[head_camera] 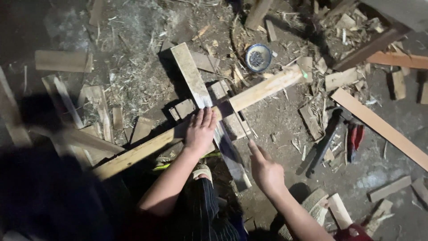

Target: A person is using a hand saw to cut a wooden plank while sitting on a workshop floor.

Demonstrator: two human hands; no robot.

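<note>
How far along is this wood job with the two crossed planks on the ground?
Done: a long plank lies crossed over a second plank. In hand: the left hand presses flat at the crossing, while the right hand hovers open and empty. Left: the bowl of nails and the hammer lie untouched, so no fastening shows yet.

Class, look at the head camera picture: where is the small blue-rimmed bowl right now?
The blue-rimmed bowl sits on the littered ground in the upper middle of the head view, just beyond the far end of the long wooden plank that the left hand presses.
</note>
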